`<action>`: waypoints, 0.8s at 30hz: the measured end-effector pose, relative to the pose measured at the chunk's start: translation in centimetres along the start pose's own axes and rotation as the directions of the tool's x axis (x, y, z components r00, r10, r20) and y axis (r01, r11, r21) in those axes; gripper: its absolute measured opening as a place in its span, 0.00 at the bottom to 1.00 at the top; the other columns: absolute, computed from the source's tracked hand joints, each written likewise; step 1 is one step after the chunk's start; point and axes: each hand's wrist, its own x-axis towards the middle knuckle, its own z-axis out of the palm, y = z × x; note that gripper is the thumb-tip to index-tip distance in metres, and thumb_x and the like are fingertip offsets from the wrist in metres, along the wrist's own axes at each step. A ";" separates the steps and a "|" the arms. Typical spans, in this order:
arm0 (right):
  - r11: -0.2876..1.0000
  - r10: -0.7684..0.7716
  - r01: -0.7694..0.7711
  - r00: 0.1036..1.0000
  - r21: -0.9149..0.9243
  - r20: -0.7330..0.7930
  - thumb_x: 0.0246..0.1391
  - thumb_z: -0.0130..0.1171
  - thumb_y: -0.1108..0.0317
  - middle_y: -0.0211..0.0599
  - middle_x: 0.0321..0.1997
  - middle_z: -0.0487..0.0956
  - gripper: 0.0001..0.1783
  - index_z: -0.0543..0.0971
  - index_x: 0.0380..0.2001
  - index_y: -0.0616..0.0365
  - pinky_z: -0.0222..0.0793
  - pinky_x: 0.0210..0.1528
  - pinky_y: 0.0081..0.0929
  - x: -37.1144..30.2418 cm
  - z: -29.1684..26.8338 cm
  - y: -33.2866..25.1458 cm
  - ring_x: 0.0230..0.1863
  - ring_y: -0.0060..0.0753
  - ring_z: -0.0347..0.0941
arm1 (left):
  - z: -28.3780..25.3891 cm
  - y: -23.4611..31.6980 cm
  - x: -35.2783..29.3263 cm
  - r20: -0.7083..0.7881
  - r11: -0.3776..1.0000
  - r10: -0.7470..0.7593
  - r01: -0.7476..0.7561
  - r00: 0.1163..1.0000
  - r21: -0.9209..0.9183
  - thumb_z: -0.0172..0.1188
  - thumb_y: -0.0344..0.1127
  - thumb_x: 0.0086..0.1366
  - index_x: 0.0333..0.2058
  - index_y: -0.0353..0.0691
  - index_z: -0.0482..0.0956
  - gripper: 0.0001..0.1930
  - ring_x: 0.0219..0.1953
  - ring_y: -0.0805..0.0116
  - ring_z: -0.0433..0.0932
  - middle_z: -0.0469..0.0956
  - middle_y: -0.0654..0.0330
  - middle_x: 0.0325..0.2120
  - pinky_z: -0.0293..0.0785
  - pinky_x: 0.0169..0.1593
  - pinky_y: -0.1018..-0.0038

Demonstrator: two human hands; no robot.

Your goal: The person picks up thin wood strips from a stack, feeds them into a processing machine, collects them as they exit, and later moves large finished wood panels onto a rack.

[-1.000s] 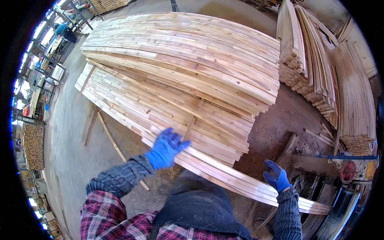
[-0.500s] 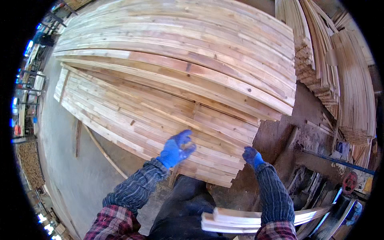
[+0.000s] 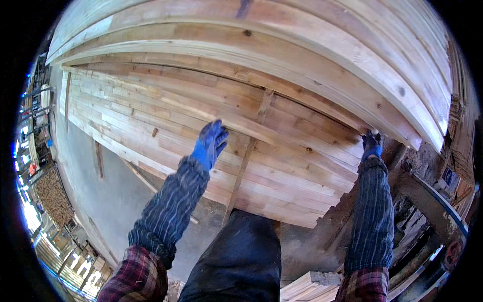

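My left hand [image 3: 210, 143], in a blue glove, reaches over a low layer of long, narrow wooden boards [image 3: 171, 136]. Its fingers are stretched out near a raised strip [image 3: 251, 132]; whether they touch it I cannot tell. At the right, my gloved right hand [image 3: 372, 146] is at the end of a long wooden board [image 3: 312, 103], along the lower edge of the higher stack. Its fingers look bent round that end, though they are partly hidden in shadow. Thin wooden cross sticks [image 3: 240, 173] run across the low layer.
The higher stack of boards [image 3: 302, 45] rises beyond the low layer. Cut timber [image 3: 312, 284] lies at the lower right, beside dark machinery [image 3: 427, 201] with a blue-edged rail. A bundle of wood ends [image 3: 54, 196] stands at the far left on the grey floor [image 3: 110, 201].
The view has come closer to the stacks. My right hand has moved away from me, from the low layer's end to the board's end. My left hand has reached further forward, its fingers straightened.
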 end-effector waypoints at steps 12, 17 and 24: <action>-0.051 -0.281 0.793 0.571 -0.607 0.771 0.50 0.64 0.56 0.46 0.70 0.66 0.42 0.64 0.68 0.51 0.51 0.72 0.43 -18.2 -0.1 -3.2 0.70 0.50 0.61 | -5.4 -3.4 2.1 -0.162 0.924 -0.115 0.045 0.980 -0.380 0.64 0.38 0.66 0.45 0.49 0.76 0.11 0.47 0.65 0.80 0.80 0.63 0.43 0.80 0.52 0.66; -0.178 -0.080 0.817 0.544 -0.549 0.835 0.49 0.63 0.43 0.49 0.69 0.65 0.48 0.59 0.71 0.44 0.48 0.72 0.47 -23.2 10.6 -4.4 0.70 0.54 0.58 | -7.5 -4.7 0.1 -0.229 0.939 -0.138 0.054 0.964 -0.340 0.66 0.42 0.65 0.37 0.50 0.77 0.08 0.42 0.69 0.80 0.81 0.66 0.35 0.80 0.48 0.68; -0.182 0.019 0.925 0.343 -0.334 0.939 0.48 0.66 0.49 0.48 0.41 0.79 0.40 0.69 0.64 0.50 0.67 0.41 0.53 -25.5 11.3 -2.7 0.40 0.53 0.74 | -4.7 -3.1 1.0 -0.171 0.744 -0.190 0.028 0.967 -0.668 0.69 0.58 0.58 0.50 0.48 0.75 0.28 0.50 0.60 0.78 0.79 0.59 0.47 0.76 0.57 0.60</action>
